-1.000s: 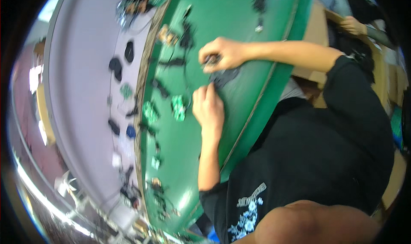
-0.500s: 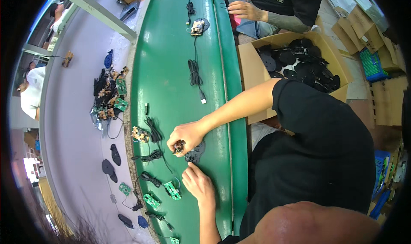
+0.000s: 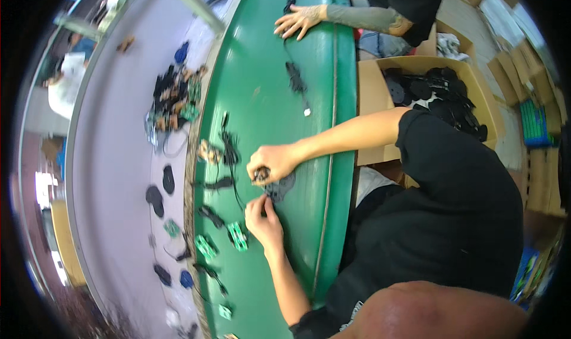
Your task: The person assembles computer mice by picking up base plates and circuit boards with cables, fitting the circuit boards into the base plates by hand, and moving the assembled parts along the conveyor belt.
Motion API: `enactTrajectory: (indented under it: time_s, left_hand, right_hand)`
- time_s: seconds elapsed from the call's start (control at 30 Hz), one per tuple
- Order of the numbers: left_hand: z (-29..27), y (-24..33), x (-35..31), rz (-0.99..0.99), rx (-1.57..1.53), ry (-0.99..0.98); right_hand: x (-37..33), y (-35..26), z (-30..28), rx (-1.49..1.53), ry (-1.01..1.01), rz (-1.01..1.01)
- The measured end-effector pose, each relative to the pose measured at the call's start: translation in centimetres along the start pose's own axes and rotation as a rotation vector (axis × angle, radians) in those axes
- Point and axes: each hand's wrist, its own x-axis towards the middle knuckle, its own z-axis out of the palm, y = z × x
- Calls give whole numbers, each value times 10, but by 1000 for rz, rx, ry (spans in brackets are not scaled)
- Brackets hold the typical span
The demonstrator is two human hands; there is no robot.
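On the green belt (image 3: 250, 95), a flat black mouse base (image 3: 284, 187) lies under and between my hands. My right hand (image 3: 276, 160) is closed in a fist above it. A small dark and brown part (image 3: 260, 173) shows at the curled fingers; its exact kind is unclear. At the near-left edge of the base, my left hand (image 3: 264, 219) pinches with thumb and forefinger, its tips at the rim. Left of my hands lie a brown circuit board (image 3: 209, 152), coiled black cables (image 3: 229, 151) and a green circuit board (image 3: 238, 236).
A purple-grey table (image 3: 119, 160) beyond the belt carries a heap of boards and cables (image 3: 172, 101) and loose black shells (image 3: 154, 200). A cardboard box (image 3: 372, 92) of black parts stands at the right. Ahead, a co-worker's hand (image 3: 300, 22) spreads over the belt.
The whole view has turned, shifting the belt. My left fingers have come closer to the base's edge. The co-worker's hand has reached onto the belt, over where a board lay.
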Motion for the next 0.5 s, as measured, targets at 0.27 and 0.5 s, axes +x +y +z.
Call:
enactTrajectory:
  time_s: [0.27,0.5]
  left_hand:
    - [12,4,10,133,-102,31]
    - [8,9,11,130,14,-70]
  right_hand:
    - [10,-6,-36,-53,-152,120]
    - [36,-12,-25,-230,-363,115]
